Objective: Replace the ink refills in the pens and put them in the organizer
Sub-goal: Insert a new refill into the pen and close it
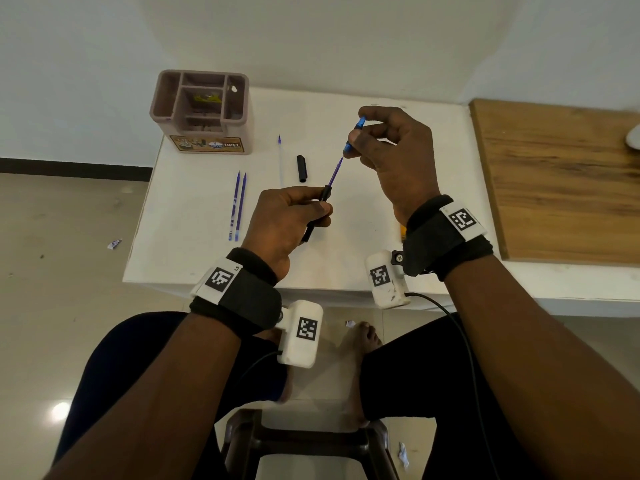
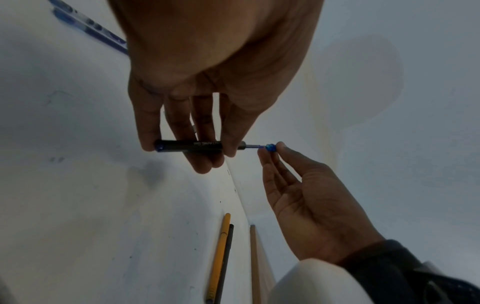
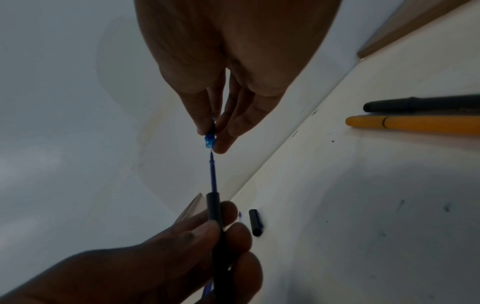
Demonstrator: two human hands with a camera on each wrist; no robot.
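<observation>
My left hand (image 1: 294, 216) grips a black pen barrel (image 1: 325, 194) above the white table (image 1: 194, 209). A blue refill (image 1: 336, 173) sticks out of the barrel's front end. My right hand (image 1: 377, 140) pinches the pen's blue tip piece (image 1: 356, 131) just beyond the refill's point. The left wrist view shows the barrel (image 2: 192, 145) and the tip piece (image 2: 270, 147); the right wrist view shows the refill (image 3: 213, 174) and the tip piece (image 3: 209, 142). The brown organizer (image 1: 201, 112) stands at the table's far left corner. Two blue refills (image 1: 237, 206) lie at the left.
A clear used refill (image 1: 280, 157) and a black pen cap (image 1: 302, 168) lie in the middle of the table. A yellow pen (image 3: 415, 124) and a black pen (image 3: 420, 103) lie at the right, near a wooden board (image 1: 561, 174). A stool (image 1: 308, 441) stands below.
</observation>
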